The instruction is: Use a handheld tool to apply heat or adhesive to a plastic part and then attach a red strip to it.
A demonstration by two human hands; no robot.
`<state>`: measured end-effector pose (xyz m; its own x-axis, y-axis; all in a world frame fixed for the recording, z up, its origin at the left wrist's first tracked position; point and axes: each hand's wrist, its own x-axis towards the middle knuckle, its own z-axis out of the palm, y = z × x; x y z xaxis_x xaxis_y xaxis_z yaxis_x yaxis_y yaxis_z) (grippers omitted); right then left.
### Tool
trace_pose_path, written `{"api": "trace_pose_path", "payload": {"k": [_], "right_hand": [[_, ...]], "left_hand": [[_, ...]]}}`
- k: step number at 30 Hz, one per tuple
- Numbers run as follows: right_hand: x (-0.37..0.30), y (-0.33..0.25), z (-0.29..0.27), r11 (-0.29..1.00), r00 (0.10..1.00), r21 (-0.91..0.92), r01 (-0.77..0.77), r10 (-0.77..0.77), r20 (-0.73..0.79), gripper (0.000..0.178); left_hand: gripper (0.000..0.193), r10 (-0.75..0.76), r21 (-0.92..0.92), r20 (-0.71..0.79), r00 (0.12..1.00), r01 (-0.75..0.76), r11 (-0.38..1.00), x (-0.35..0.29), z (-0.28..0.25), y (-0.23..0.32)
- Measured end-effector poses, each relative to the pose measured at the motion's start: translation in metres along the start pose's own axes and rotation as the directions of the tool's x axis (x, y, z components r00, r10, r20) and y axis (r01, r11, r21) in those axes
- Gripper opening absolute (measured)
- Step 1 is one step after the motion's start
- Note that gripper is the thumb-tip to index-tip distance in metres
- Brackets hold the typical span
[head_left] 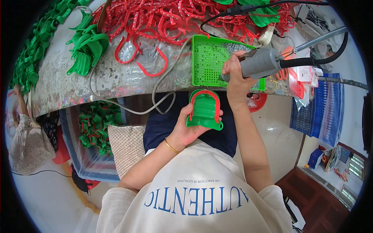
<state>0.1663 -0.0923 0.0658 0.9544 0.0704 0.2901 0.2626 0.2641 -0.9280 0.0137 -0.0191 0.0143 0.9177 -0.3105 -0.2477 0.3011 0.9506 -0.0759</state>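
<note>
My left hand (189, 126) grips a green plastic scoop-shaped part (204, 110) with a red curved strip fitted round its rim, held over my lap just below the table edge. Above it, my right hand (234, 72) is wrapped round a grey powered screwdriver (259, 63) with a black hose and a metal-sheathed cable running off to the right. The tool's tip points down and left at a green perforated tray (206, 62) that holds small screws in its far corner.
A heap of red curved strips (163, 19) covers the back of the worn table (112, 77). Green parts (87, 46) lie at its left. A grey cable (159, 89) hangs off the front edge. A clear bin of assembled pieces (95, 132) stands on the floor at left.
</note>
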Motion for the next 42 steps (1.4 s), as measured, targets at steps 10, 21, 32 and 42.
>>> {"api": "trace_pose_path", "payload": {"k": [10,21,32,42], "right_hand": [[0.000,0.001,0.000,0.998,1.000,-0.063,0.027,-0.027,0.012,0.012],[-0.003,-0.052,0.019,0.998,0.999,0.059,-0.028,0.026,0.041,0.019],[-0.019,-0.060,0.034,0.985,0.980,0.035,-0.168,0.163,0.117,0.024],[-0.022,-0.055,0.035,0.989,0.985,0.041,-0.144,0.139,0.102,0.020]], "left_hand": [[0.072,0.022,0.014,-0.001,1.000,-0.022,1.000,-0.001,0.003,0.001],[0.078,0.008,0.030,-0.017,1.000,-0.008,1.000,0.000,-0.001,0.003],[0.071,0.021,0.001,0.042,0.999,-0.021,1.000,-0.003,-0.003,0.004],[0.072,0.034,0.021,0.024,0.999,-0.035,0.999,-0.005,0.003,0.004]]}}
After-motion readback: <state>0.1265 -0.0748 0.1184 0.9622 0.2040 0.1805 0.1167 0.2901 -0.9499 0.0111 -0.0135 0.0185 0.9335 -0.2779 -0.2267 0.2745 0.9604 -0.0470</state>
